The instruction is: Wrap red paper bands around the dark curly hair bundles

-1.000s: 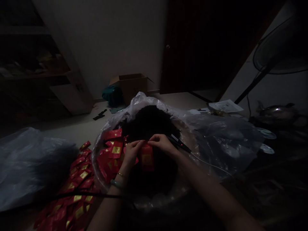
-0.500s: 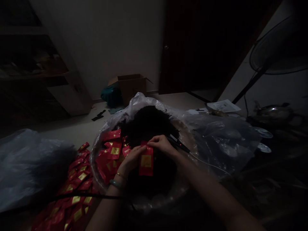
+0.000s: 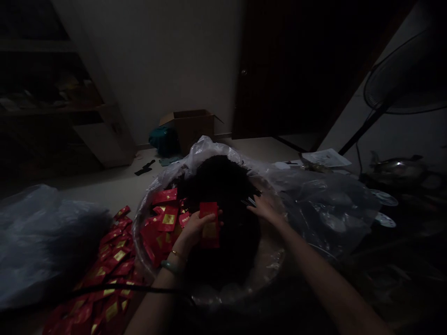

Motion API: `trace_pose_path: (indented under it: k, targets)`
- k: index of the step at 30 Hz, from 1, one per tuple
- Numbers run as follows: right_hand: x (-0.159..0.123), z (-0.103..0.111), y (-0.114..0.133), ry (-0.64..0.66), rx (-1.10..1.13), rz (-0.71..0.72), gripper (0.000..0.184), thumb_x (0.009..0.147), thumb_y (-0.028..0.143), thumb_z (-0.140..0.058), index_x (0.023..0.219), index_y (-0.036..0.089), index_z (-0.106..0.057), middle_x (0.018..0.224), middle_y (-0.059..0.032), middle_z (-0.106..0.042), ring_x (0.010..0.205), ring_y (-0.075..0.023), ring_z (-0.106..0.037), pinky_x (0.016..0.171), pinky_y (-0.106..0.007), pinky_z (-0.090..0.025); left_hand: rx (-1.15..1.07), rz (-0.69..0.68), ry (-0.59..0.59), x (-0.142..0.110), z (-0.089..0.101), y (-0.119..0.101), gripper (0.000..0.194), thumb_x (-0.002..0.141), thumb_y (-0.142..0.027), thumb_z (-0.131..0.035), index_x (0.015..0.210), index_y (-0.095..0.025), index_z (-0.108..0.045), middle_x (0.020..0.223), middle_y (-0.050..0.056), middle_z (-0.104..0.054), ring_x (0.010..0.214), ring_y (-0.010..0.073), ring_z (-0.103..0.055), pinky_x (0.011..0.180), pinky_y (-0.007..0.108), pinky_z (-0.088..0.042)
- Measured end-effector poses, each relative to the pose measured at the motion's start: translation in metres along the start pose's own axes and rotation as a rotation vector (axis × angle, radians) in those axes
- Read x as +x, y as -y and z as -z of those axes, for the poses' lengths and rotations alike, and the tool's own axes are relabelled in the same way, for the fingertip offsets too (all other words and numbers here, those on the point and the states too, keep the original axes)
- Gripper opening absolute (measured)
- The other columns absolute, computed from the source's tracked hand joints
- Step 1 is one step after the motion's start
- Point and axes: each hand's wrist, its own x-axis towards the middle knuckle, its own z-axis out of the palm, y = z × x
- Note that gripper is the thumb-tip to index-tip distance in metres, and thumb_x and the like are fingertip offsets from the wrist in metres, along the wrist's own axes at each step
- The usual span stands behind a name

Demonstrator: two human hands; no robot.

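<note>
My left hand holds a red packet upright over the dark heap, its thumb across the front. The packet has a gold square, and some fingertips show behind its right edge. My right hand is at the right side of the heap, closed over a slim black corded tool whose pale tip shows past the fingers. Most of the tool is hidden under the hand. Below both hands lies a heap of dark loose leaf-like bits in a round, plastic-lined container. More red packets lie inside at its left.
Many red packets are piled outside the container at left, beside a clear plastic bag. Plastic sheeting spreads at right. A cardboard box stands behind; a fan is at upper right. A dark cord crosses the lower left.
My right hand has left the packet's top edge and moved right onto the black corded tool. My left hand keeps the packet, now with the thumb across its front.
</note>
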Motion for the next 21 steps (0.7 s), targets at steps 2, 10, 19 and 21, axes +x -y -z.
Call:
trace_pose_path:
  k: [2,10,19,21]
  targets:
    - [-0.001,-0.005,-0.014,0.048,-0.018,-0.051,0.034,0.07,0.016,-0.069,0.102,0.011,-0.064,0.094,-0.0165,-0.067,0.089,-0.0287,-0.064,0.077,-0.034,-0.046,0.002,-0.009,0.002,0.0,0.0,-0.001,0.051,0.053,-0.03,-0.081,0.097,-0.012,-0.062,0.111,0.016,-0.066,0.066,0.0207,-0.068,0.056,0.029,-0.051]
    - [-0.008,0.024,-0.002,0.062,0.186,0.032,0.041,0.078,0.03,-0.061,0.116,0.014,-0.06,0.101,-0.0108,-0.068,0.092,-0.0257,-0.062,0.076,-0.033,-0.047,0.05,-0.04,0.039,0.0,0.0,0.003,0.047,0.055,-0.032,-0.08,0.095,-0.012,-0.066,0.109,0.014,-0.067,0.065,0.0189,-0.067,0.058,0.029,-0.051]
    - [-0.046,0.055,0.1,0.378,0.462,0.357,0.038,0.075,0.045,-0.062,0.103,0.02,-0.07,0.08,-0.0015,-0.072,0.068,-0.0207,-0.063,0.058,-0.027,-0.044,0.229,-0.078,0.047,-0.002,-0.002,0.008,0.035,0.053,-0.029,-0.08,0.08,-0.011,-0.07,0.068,0.005,-0.071,0.061,0.0183,-0.064,0.061,0.027,-0.048]
    - [-0.048,0.049,0.107,0.352,0.428,0.411,0.037,0.082,0.045,-0.054,0.104,0.02,-0.07,0.082,-0.002,-0.071,0.072,-0.0215,-0.064,0.062,-0.028,-0.045,0.251,-0.092,0.037,-0.002,-0.001,0.009,0.032,0.052,-0.029,-0.08,0.077,-0.012,-0.07,0.067,0.004,-0.071,0.061,0.018,-0.063,0.06,0.027,-0.048]
